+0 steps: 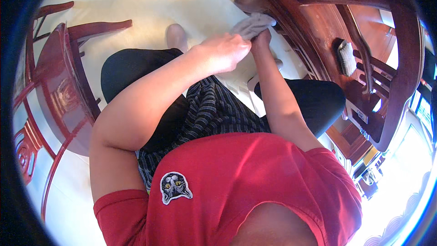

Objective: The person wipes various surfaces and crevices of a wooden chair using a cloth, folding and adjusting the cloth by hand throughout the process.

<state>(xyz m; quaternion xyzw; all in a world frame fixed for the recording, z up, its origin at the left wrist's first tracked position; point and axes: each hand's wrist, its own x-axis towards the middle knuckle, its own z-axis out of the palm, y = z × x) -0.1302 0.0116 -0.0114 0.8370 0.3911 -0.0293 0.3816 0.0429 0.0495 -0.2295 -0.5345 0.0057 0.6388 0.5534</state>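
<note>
A crumpled grey-white cloth (253, 24) is held out in front of me, above the floor and between my knees. My left hand (227, 51) is closed, knuckles up, at the cloth's near end. Close beside it, my right hand (261, 39) is closed on the cloth's underside, and its fingers are partly hidden. The two hands nearly touch. The cloth reaches past them toward the dark wooden furniture on the right.
To my right stands a carved reddish-brown wooden bench (314, 32). A brush with pale bristles (347, 58) lies on it. Red-brown wooden chairs (63, 82) stand at the left. Beneath me is a pale floor (132, 0), with my left foot (176, 36) on it.
</note>
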